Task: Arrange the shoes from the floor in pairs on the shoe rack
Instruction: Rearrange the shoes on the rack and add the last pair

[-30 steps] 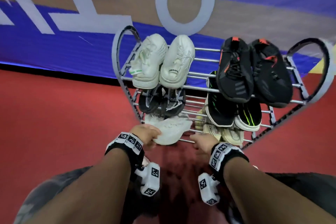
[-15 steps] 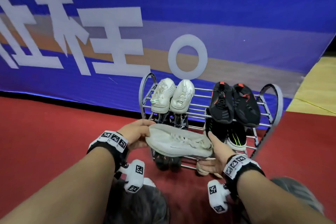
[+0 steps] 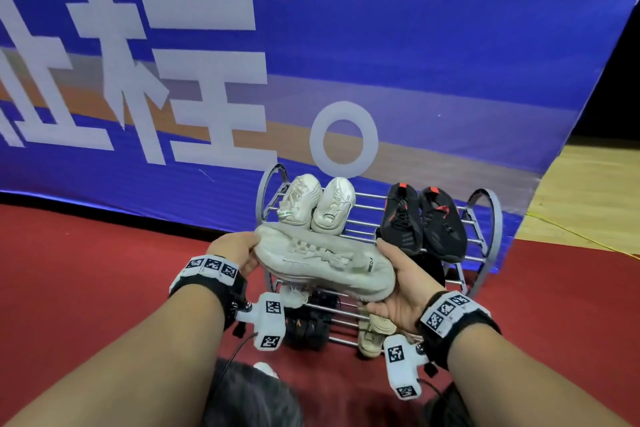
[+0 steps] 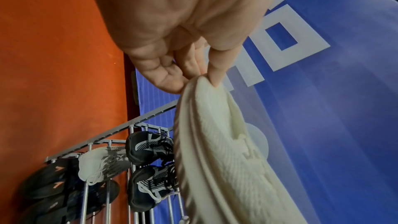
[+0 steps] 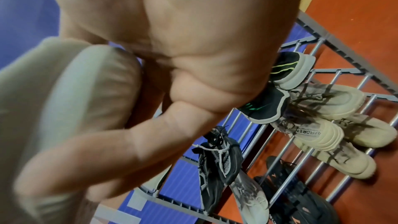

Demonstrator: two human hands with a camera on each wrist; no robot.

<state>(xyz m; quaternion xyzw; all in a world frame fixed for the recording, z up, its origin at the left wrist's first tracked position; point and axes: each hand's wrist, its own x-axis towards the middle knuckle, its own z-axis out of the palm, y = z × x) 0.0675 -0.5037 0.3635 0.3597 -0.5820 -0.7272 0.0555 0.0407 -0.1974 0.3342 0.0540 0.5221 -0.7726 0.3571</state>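
We see bare forearms, black wristbands (image 3: 204,284) with white tag squares, white camera pods (image 3: 268,321) below, thin black cables.

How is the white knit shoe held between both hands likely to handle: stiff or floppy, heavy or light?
The white shoe is probably light: the left hand holds its toe by fingertips alone. Its knit upper looks soft and likely gives under grip, while the ribbed sole seems firmer. The right hand cups the heel, so it shouldn't sag.

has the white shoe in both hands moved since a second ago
Yes. The white shoe has risen from the low shelf of the rack to its top shelf level, held between left hand and right hand.
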